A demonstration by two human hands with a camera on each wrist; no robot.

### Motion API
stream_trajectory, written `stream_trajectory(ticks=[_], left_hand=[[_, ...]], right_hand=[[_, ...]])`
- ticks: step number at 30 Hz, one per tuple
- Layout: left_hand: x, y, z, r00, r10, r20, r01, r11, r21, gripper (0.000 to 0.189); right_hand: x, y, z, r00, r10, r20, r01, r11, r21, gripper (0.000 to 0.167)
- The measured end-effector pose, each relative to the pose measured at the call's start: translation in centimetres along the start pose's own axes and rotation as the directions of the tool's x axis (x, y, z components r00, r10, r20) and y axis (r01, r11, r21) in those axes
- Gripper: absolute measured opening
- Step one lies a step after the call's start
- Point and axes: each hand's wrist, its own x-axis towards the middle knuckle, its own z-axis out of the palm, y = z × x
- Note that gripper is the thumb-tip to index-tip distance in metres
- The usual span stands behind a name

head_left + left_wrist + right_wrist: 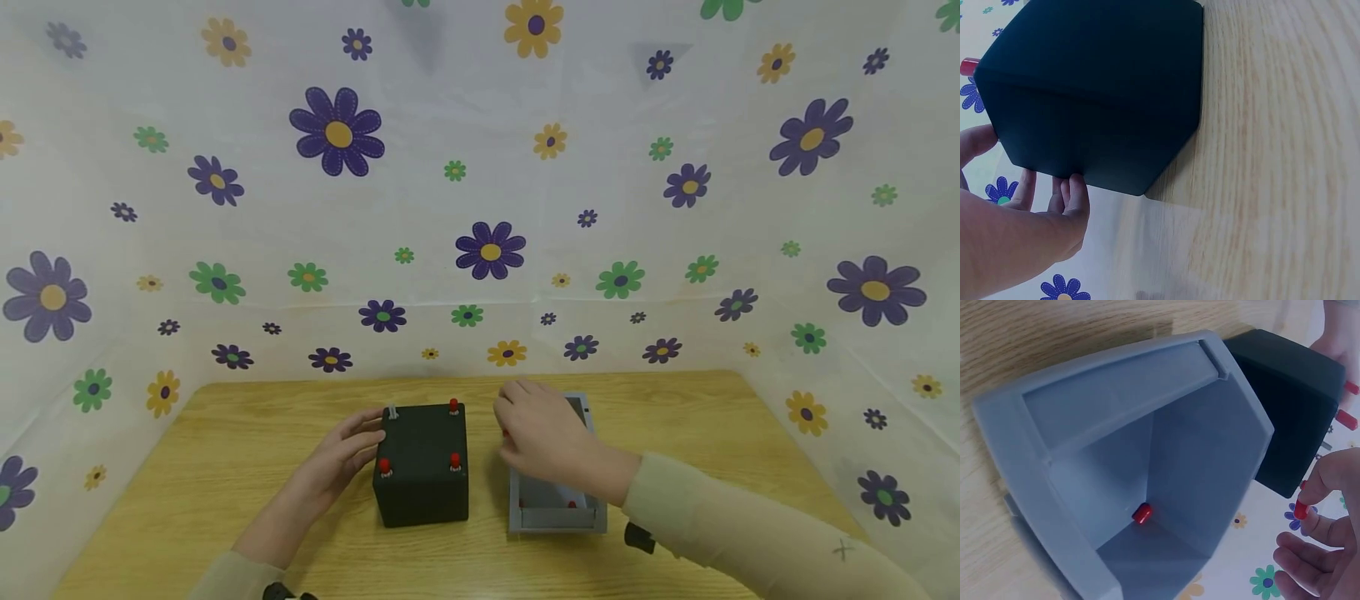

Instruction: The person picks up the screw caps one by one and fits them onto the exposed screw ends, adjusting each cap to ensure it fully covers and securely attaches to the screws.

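Note:
A black box (422, 443) stands on the table with toggle switches at the corners of its top. Three carry red caps; the back left switch (392, 412) shows bare metal. My left hand (341, 458) rests its fingers against the box's left side, thumb near the top edge. Over the left side of a grey bin (558, 518), to the right of the box, is my right hand (551, 435). Its thumb and index finger pinch a small red cap (1300, 508), the other fingers loosely bent. Another red cap (1142, 513) lies inside the bin.
The wood-grain table (675, 417) carries the box and bin, with a narrow gap between them. A white flowered sheet (420, 208) hangs behind and along both sides.

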Motion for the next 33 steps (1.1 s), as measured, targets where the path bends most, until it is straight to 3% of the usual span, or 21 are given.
stream_trajectory(ticks=[9, 33], left_hand=[[0.0, 0.0, 0.0, 1.0, -0.002, -0.003, 0.002, 1.0, -0.017, 0.059], [0.1, 0.2, 0.0, 1.0, -0.008, -0.003, 0.008, 1.0, 0.001, 0.06]], right_hand=[[0.5, -0.2, -0.4, 1.0, -0.004, 0.016, 0.004, 1.0, -0.011, 0.019], [3.4, -1.8, -1.4, 0.998, -0.029, -0.056, 0.028, 0.999, -0.018, 0.011]])
